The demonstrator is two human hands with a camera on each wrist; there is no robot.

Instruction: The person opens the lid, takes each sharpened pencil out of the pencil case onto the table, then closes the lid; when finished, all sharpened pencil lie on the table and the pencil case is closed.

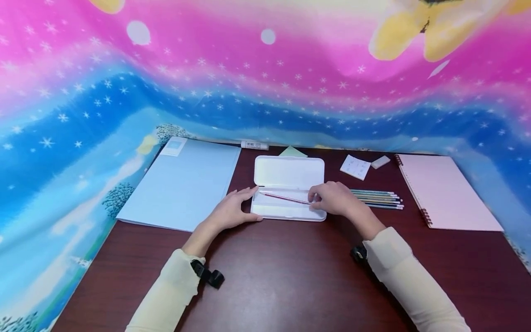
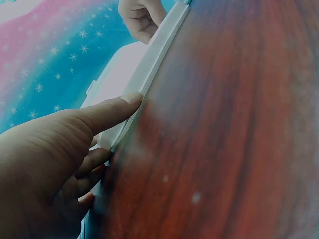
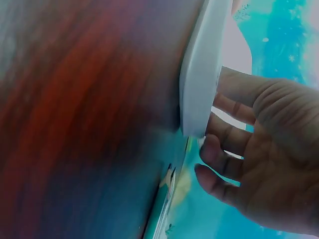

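Note:
An open white pencil case (image 1: 289,171) lies on the dark wooden table, its lid tipped back. My left hand (image 1: 230,210) holds the case at its left end, thumb on the front edge and fingers toward the hinge side. Inside the tray lies a slim red pencil (image 1: 284,198), slanting down to the right. My right hand (image 1: 333,198) reaches into the tray's right part and pinches the pencil's right end; in the right wrist view the case wall hides the fingertips. Just right of the case, several pencils (image 1: 379,198) lie side by side, partly behind the right hand.
At left lies a large light-blue folder (image 1: 186,184); at right, a pink spiral notebook (image 1: 452,193). Along the back are a white glue-like tube (image 1: 254,145), a green paper piece (image 1: 292,151), a small printed white square (image 1: 355,167) and a white eraser (image 1: 380,162). A patterned cloth (image 1: 249,69) hangs behind.

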